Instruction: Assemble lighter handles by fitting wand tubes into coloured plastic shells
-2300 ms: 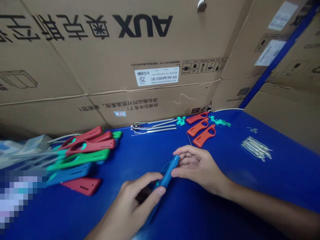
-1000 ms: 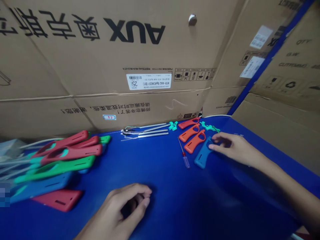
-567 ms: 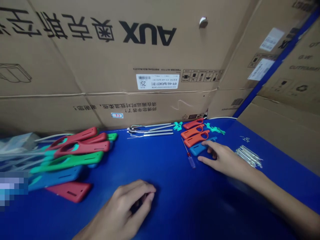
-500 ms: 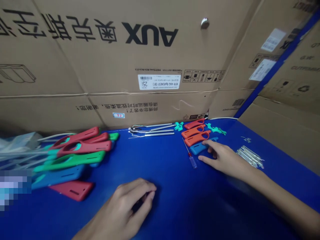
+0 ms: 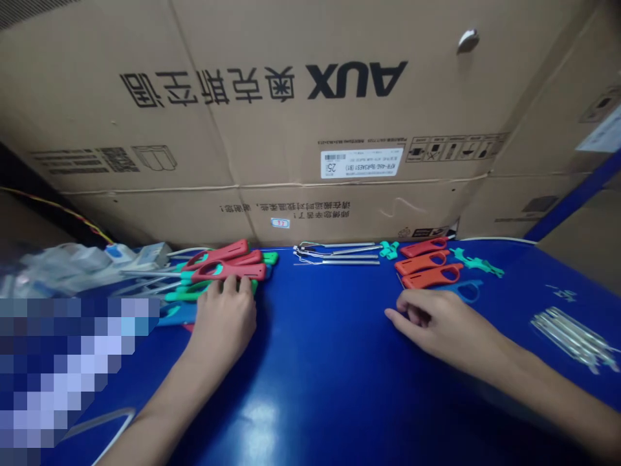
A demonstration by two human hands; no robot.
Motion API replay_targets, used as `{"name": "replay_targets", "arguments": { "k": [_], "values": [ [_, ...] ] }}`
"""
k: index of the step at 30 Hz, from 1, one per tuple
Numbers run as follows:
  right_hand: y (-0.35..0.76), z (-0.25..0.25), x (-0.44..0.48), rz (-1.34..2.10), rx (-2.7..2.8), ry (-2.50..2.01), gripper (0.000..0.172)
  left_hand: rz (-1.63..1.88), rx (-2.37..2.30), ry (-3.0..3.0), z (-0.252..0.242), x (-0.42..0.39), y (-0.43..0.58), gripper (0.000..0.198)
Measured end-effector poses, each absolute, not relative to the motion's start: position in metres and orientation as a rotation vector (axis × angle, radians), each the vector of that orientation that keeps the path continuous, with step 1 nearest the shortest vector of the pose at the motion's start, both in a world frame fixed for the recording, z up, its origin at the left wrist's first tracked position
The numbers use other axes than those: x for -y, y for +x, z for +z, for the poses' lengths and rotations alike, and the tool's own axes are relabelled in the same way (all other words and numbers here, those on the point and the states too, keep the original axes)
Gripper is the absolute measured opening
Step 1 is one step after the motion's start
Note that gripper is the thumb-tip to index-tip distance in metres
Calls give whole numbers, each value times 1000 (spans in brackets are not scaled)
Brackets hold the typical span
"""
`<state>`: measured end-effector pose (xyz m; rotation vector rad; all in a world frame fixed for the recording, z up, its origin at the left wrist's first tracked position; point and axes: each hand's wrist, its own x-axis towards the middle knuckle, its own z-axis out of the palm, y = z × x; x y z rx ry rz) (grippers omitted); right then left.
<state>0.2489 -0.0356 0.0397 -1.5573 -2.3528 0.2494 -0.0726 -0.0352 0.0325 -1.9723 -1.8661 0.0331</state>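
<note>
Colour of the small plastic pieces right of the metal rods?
The small plastic pieces are teal green, best seen in the head view.

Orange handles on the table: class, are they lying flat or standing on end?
Lying flat: all three orange handles rest side by side on the blue table, finger holes facing up.

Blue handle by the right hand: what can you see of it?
The blue handle lies flat on the blue table, and only its end with the oval finger hole shows. It looks like moulded plastic, with the table visible through the hole. The rest runs out of sight behind the right hand, so whether the fingers touch it cannot be told. The lowest orange handle lies just beyond it.
</note>
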Motion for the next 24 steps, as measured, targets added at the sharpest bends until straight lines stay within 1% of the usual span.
{"name": "replay_targets", "arguments": {
  "k": [3, 6, 9, 12, 14, 15, 16, 18, 19, 20, 21, 22, 24],
  "values": [
    [248, 26, 39, 169, 2382, -1527, 33, 46, 1817, -2010, 33, 34, -77, 29],
    [252, 20, 43, 195, 2400, -1472, 32, 22, 1747, -2076, 35, 34, -76, 26],
    [252, 21, 45, 193, 2384, -1391, 31, -18, 1648, -2182, 40, 40, -68, 30],
    [249, 25, 49, 258, 2320, -1319, 28, -259, 1415, -2321, 41, 57, -48, 31],
    [246, 28, 55, 433, 2255, -1273, 21, -428, 1197, -2429, 37, 72, -29, 34],
    [244, 29, 60, 573, 2221, -1257, 18, -514, 1060, -2478, 34, 80, -19, 35],
    [242, 31, 65, 744, 2184, -1255, 25, -559, 959, -2532, 30, 87, -10, 35],
    [237, 33, 76, 1114, 2123, -1292, 55, -702, 736, -2578, 22, 98, 5, 30],
    [234, 34, 81, 1270, 2101, -1325, 66, -735, 660, -2593, 19, 101, 10, 29],
    [232, 34, 85, 1388, 2087, -1359, 70, -765, 599, -2601, 17, 104, 14, 28],
    [229, 34, 89, 1464, 2082, -1381, 68, -778, 565, -2609, 16, 104, 16, 29],
    [227, 33, 91, 1498, 2081, -1388, 59, -781, 565, -2624, 16, 104, 18, 31],
    [224, 31, 93, 1501, 2070, -1369, 37, -810, 578, -2663, 18, 103, 18, 32]
  ]
}}
